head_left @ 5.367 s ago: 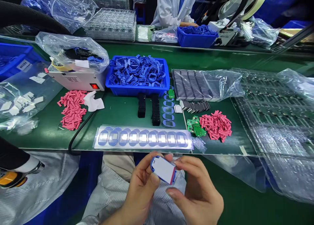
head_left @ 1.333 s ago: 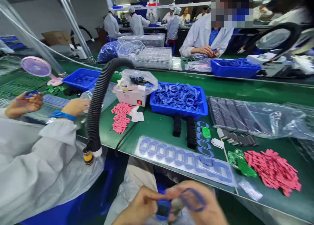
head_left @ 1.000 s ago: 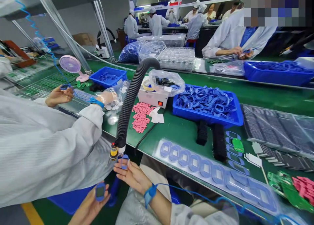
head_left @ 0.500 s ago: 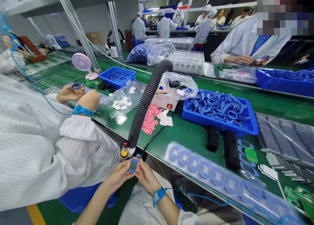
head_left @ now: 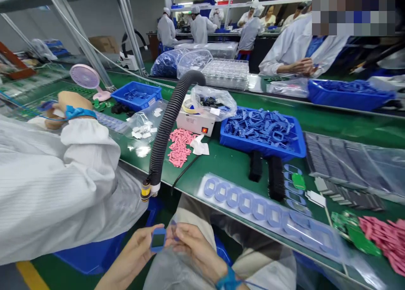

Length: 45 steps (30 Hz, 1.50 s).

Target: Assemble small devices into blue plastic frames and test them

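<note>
Tabletop (head_left: 218,165): green, running beyond the hands from left to right. Room: workshop, people in white coats at benches farther off; a co-worker's sleeve (head_left: 95,131) to the hands' left; fan (head_left: 85,76) far left; black hose (head_left: 167,125) arching down just beyond the hands.

Containers: large bin (head_left: 256,147), blue, beyond and right of the hands, heaped with blue frames (head_left: 262,127). Small bin (head_left: 126,104), blue, far left, some blue parts inside. Clear bag (head_left: 228,106), dark parts inside, on a white box (head_left: 194,124).

Loose, right of the hands: sheet (head_left: 205,195) of oval films, near edge. Pink strips (head_left: 179,148), beyond the hands.

Device (head_left: 158,240), blue-rimmed, dark screen: in the left hand (head_left: 139,244), gripped along its side. Right hand (head_left: 194,239): just beside it, fingers pinched on a bluish film (head_left: 174,231), blurred.
</note>
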Available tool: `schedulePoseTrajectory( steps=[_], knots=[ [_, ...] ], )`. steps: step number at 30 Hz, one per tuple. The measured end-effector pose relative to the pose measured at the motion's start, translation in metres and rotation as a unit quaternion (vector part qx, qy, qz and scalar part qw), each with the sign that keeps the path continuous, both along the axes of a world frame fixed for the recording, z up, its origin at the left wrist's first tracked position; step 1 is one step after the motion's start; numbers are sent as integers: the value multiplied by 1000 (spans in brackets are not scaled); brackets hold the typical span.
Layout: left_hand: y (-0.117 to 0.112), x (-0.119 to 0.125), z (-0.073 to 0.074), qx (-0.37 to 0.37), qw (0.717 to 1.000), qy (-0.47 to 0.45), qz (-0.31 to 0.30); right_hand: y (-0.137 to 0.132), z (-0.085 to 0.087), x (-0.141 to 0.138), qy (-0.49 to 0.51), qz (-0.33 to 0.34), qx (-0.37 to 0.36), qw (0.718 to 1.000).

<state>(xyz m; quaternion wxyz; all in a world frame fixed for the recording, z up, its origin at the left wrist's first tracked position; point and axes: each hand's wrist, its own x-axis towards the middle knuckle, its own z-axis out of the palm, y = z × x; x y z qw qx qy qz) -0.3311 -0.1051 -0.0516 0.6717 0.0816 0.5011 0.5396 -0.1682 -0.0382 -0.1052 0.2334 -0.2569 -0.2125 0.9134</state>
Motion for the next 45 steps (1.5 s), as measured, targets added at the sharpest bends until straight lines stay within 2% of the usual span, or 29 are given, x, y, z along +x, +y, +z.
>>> schedulePoseTrajectory(
  steps=[3,6,8,10,12,15,22,24,26,30,31,33,37,41,45],
  knots=[
    [15,43,16,36,997,-16,-66,-5,30,54,-12,-115,3,993],
    [36,87,38,60,992,-80,-83,-3,65,96,21,-239,-7,971],
    [50,114,53,64,987,-120,-88,0,86,115,38,-279,-25,959],
    [63,139,64,66,980,-158,-98,3,100,129,47,-286,-32,957],
    [71,158,72,64,975,-181,-116,6,106,140,42,-293,-17,955],
    [77,177,76,58,968,-210,-125,9,104,151,-12,-318,55,946],
    [77,198,72,29,966,-249,-68,12,111,169,-157,-367,257,880],
    [79,201,74,31,969,-237,-55,10,113,175,-196,-381,314,847],
    [80,203,75,41,979,-195,-46,6,114,178,-281,-378,384,794],
    [80,205,67,56,996,-56,-38,0,118,170,-490,-344,519,610],
    [80,205,64,62,997,-25,-39,1,121,166,-508,-340,546,573],
    [79,206,58,90,995,33,-41,4,125,157,-512,-330,589,531],
    [80,208,54,169,979,110,-25,10,129,150,-515,-316,614,508],
    [81,208,56,205,968,145,-16,11,127,152,-512,-320,603,521],
    [80,207,51,236,955,181,-14,11,127,156,-495,-324,596,543]
  ],
)
